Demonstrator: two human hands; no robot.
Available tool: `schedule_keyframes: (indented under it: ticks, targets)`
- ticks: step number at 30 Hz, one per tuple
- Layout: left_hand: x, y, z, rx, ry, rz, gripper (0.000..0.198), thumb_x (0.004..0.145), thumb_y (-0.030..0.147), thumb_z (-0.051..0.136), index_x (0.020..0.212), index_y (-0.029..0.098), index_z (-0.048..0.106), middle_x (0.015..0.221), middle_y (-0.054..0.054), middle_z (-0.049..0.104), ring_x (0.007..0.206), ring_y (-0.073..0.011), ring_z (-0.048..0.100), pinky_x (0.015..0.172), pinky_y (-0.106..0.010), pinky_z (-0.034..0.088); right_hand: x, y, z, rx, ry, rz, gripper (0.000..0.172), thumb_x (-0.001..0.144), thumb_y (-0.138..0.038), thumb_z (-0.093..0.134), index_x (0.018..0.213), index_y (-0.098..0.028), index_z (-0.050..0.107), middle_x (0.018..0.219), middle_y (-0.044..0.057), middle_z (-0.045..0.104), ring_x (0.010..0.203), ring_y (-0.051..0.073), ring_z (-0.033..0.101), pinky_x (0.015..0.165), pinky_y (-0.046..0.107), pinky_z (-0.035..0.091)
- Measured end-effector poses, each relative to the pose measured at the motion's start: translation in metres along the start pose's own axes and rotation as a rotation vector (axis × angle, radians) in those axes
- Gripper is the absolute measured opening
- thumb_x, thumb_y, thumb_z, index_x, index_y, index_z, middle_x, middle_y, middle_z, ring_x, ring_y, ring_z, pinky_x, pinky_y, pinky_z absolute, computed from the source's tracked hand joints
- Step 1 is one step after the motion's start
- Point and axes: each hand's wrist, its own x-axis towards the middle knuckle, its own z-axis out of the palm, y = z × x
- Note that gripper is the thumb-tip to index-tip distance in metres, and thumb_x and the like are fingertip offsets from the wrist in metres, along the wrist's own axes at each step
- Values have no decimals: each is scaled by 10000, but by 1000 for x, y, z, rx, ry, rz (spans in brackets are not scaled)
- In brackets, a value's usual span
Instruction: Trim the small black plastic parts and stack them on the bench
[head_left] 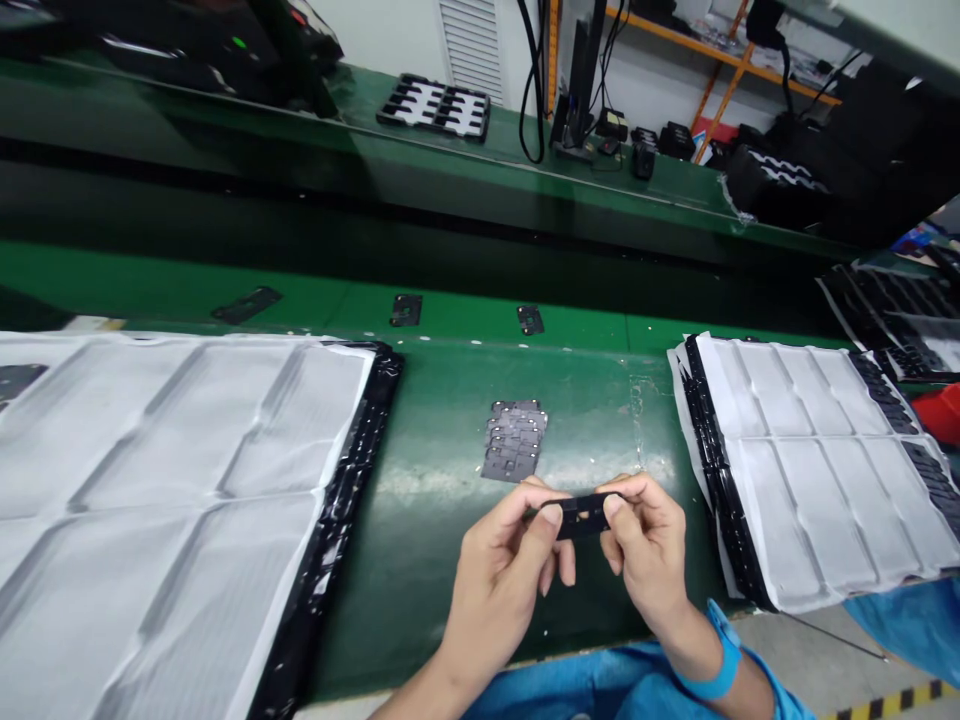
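My left hand [510,555] and my right hand [649,545] together pinch a small flat black part [581,515] with cut-outs, one hand at each end, just above the near edge of the green bench [420,520]. Thumbs and forefingers are closed on it. A fanned stack of several similar black parts [514,440] lies on the bench just beyond my hands. My right wrist wears a blue band [716,655].
A black tray stack under a white foam sheet [172,480] fills the left; a smaller covered stack [810,470] sits right. Three black parts [406,309] lie on the green conveyor strip beyond. A filled tray [439,105] and cables are on the far bench.
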Motion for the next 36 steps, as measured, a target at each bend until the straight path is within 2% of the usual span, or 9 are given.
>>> schedule_keyframes:
  ticks: [6, 10, 12, 17, 21, 24, 28, 36]
  targets:
    - [-4, -3, -3, 41, -8, 7, 289, 1049, 423, 556, 933, 173, 643, 586, 30, 622, 473, -100, 528, 508, -206, 426, 6, -1, -2, 83, -17, 137, 408, 900, -554, 768, 788, -181, 645, 530, -95, 469, 334, 11, 287, 336, 138, 198]
    - [-2, -14, -7, -50, -17, -51, 329, 1023, 492, 593, 929, 177, 611, 509, 42, 603, 413, -99, 498, 447, -195, 401, 6, -3, -6, 86, -137, 210, 368, 921, -533, 752, 899, -168, 709, 662, -34, 605, 331, 6, 362, 337, 145, 220]
    - [0, -18, -8, -104, -38, -102, 363, 1010, 532, 602, 930, 178, 600, 482, 47, 595, 387, -98, 482, 418, -190, 385, 5, -4, -7, 77, -171, 231, 363, 930, -528, 742, 938, -166, 726, 675, -22, 627, 338, 14, 399, 347, 148, 244]
    - [2, -16, -8, -155, -83, -176, 408, 984, 568, 630, 974, 162, 603, 487, 38, 622, 380, -90, 481, 419, -185, 386, 5, -6, -6, 62, -151, 241, 402, 918, -559, 740, 878, -162, 697, 549, -81, 505, 314, 20, 361, 334, 142, 233]
    - [1, -11, -10, -154, -131, -188, 420, 984, 569, 635, 993, 149, 620, 523, 12, 668, 394, -91, 516, 444, -189, 410, 5, -4, -4, 34, -94, 250, 448, 883, -597, 751, 805, -165, 662, 550, -95, 472, 313, 6, 294, 319, 139, 192]
    - [2, -12, -14, -184, -156, -191, 412, 981, 559, 649, 1010, 148, 627, 561, -8, 704, 416, -100, 559, 461, -196, 438, 5, -1, -5, 27, -78, 274, 438, 889, -590, 747, 831, -160, 681, 553, -92, 481, 322, 8, 291, 335, 146, 190]
    - [2, -16, -23, -257, -177, -213, 401, 948, 531, 712, 1039, 151, 622, 596, -19, 732, 440, -111, 604, 462, -193, 447, 7, 1, -6, 4, -132, 319, 408, 915, -556, 740, 888, -151, 700, 552, -72, 526, 336, 22, 344, 371, 162, 213]
    - [-1, -16, -32, -345, -111, -281, 366, 915, 487, 746, 996, 155, 616, 585, -13, 717, 443, -124, 624, 451, -206, 474, 9, -4, 3, -37, -220, 353, 443, 912, -597, 733, 884, -160, 667, 498, -89, 492, 323, 33, 352, 379, 164, 219]
